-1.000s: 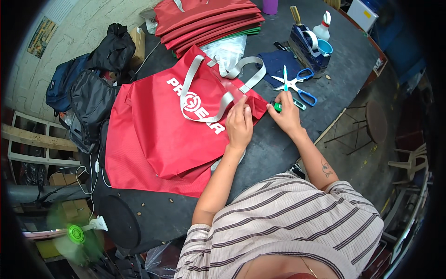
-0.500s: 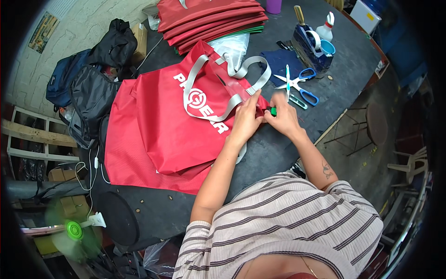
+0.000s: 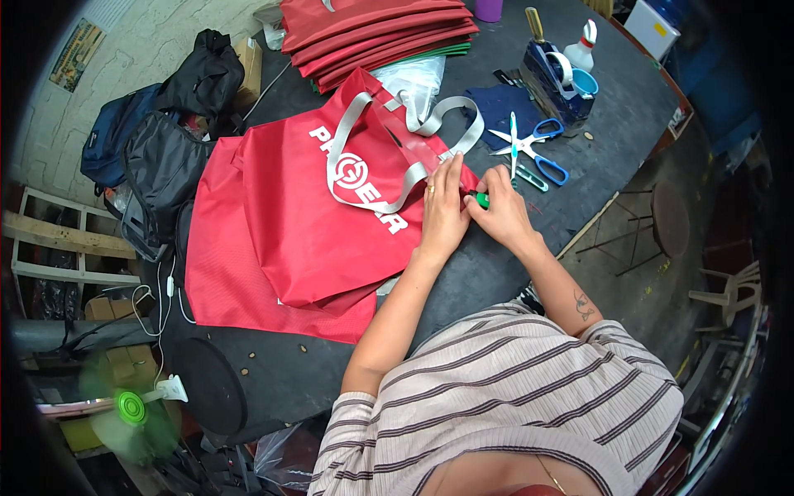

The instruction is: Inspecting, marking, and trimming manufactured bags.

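Observation:
A red fabric bag (image 3: 298, 223) with white print and grey strap handles (image 3: 337, 157) lies flat before me. My left hand (image 3: 444, 211) rests on its right edge, fingers stretched out over the red fabric. Close against it, my right hand (image 3: 503, 207) is closed around a small green-ended tool (image 3: 482, 200), held at the bag's edge. Most of that tool is hidden by the fingers, so its kind is unclear. Beyond my right hand lie blue-handled scissors (image 3: 546, 153) and a green cutter (image 3: 530, 177).
A stack of folded red bags (image 3: 380, 41) stands at the back of the dark table (image 3: 451, 289). Behind the scissors are a blue tape dispenser (image 3: 554, 87) and a spray bottle (image 3: 581, 54). Dark backpacks (image 3: 165, 165) sit at the left, a small green fan (image 3: 132, 407) at lower left.
My left hand's fingers have straightened and lie flatter along the bag's edge. The right hand has shifted slightly left with the green-ended tool, its fingers no longer blurred.

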Demonstrator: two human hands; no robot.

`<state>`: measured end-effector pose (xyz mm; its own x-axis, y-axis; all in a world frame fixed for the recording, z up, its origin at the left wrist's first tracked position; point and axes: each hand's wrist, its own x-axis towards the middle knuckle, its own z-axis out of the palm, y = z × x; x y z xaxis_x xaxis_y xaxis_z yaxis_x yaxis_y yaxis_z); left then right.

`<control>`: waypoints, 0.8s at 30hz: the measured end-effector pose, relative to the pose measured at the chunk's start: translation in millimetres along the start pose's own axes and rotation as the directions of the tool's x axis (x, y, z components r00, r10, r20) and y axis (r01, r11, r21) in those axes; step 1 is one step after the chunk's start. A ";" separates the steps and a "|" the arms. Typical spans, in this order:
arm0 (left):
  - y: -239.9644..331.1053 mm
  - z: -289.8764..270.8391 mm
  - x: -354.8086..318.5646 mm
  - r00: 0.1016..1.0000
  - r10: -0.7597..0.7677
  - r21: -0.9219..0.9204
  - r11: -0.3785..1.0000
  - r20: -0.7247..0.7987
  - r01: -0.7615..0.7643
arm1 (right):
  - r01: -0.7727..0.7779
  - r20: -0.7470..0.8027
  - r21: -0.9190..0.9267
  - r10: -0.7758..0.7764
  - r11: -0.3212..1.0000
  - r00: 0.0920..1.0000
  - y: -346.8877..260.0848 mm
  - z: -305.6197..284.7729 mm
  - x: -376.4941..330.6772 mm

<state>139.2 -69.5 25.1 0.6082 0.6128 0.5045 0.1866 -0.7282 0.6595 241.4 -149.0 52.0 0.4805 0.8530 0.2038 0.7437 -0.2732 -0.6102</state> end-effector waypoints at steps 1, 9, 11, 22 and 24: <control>-0.7 0.8 -1.6 1.000 -0.001 0.002 1.000 -0.003 0.001 | -0.020 0.000 0.011 0.020 1.000 1.000 -1.8 -0.4 -0.1; 1.3 2.9 -8.6 1.000 -0.005 0.013 1.000 -0.006 0.005 | -0.032 0.023 -0.070 0.034 0.997 0.999 -4.0 1.6 -3.1; 0.5 3.1 -8.7 1.000 -0.010 0.010 1.000 -0.006 0.010 | -0.029 0.010 -0.068 0.030 0.997 0.999 -5.0 2.3 -2.9; -2.6 2.1 -10.5 0.999 -0.039 0.038 0.998 -0.017 0.039 | -0.063 0.042 -0.053 0.066 0.997 0.997 -16.7 -3.3 -3.2; 0.4 1.0 -10.1 0.999 -0.047 0.005 0.999 -0.027 0.047 | -0.045 0.019 -0.065 0.047 0.997 0.999 -10.4 0.8 -2.6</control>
<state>133.8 -76.3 19.7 0.5776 0.6542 0.4883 0.2188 -0.7003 0.6795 232.1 -148.1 57.2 0.5058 0.8476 0.1605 0.7498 -0.3400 -0.5677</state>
